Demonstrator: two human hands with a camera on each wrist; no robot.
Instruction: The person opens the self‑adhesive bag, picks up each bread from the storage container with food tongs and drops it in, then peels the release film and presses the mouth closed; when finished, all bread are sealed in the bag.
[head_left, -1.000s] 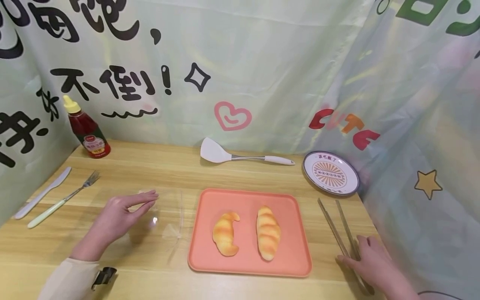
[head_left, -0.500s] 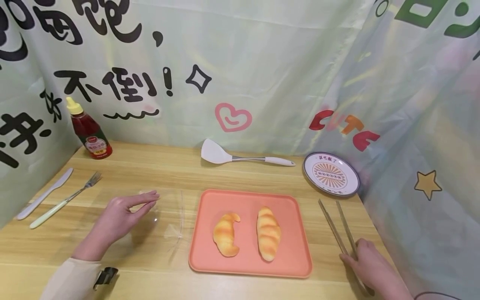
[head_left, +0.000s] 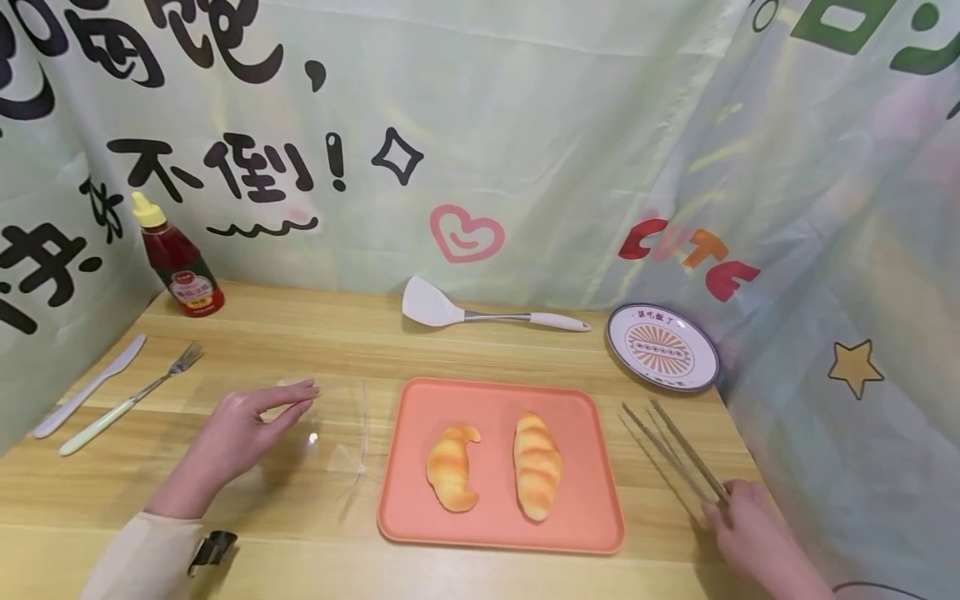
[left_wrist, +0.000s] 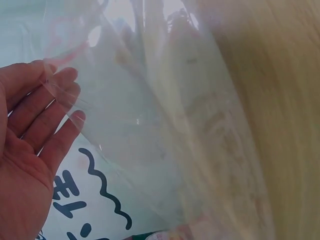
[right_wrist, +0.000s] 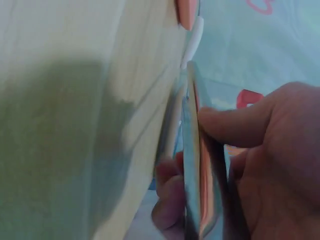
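The right hand (head_left: 750, 533) pinches the tongs (head_left: 671, 450) at their near end, right of the tray (head_left: 585, 525) (tips raised); keep thumb and fingers clamped evenly. The left hand (head_left: 240, 429), fingers straight, rests on the clear bag (head_left: 337, 433).

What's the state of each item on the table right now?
Tongs: lifted off the table, arms nearly together, gripped by the right hand.
Clear bag: flat on the table, under the left hand, whose fingers are straight.
Tray: flat, holding two bread rolls, apart.
Ketchup bottle: upright, capped.
Plate: empty.
Spatula, fork, knife: lying flat.
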